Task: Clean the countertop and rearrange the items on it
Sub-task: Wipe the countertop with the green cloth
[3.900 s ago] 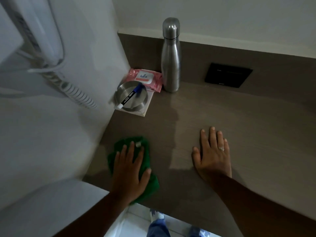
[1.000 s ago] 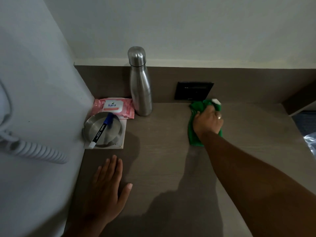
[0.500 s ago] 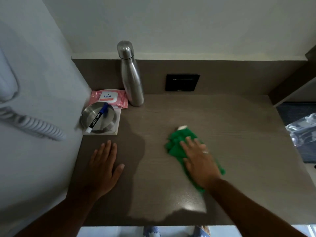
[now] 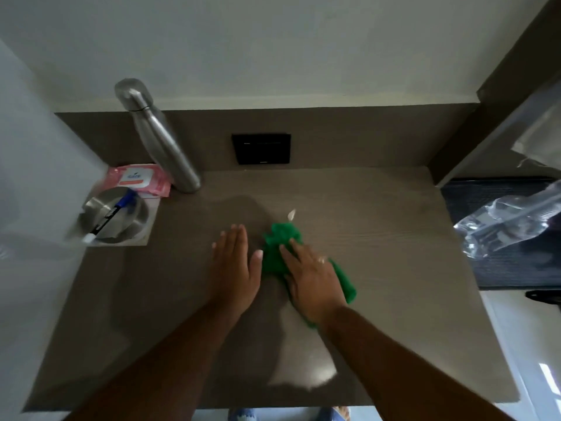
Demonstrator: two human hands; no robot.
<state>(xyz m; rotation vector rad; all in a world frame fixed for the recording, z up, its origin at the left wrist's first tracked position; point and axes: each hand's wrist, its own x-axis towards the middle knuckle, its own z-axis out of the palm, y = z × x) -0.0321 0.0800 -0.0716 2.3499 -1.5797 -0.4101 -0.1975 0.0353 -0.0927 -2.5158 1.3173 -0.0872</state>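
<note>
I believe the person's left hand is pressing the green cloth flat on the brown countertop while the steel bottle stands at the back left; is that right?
Not quite: in the head view the right hand presses the green cloth on the brown countertop. The left hand lies flat beside it. The steel bottle does stand back left.

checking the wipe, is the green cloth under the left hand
No, the green cloth lies under the right hand; the left hand rests flat on the bare countertop.

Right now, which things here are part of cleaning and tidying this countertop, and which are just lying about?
Part of the job:
green cloth under the right hand
left hand flat on the countertop
steel bottle
wipes pack
metal dish holding a marker

Just lying about:
clear plastic bag
black wall plate
</note>
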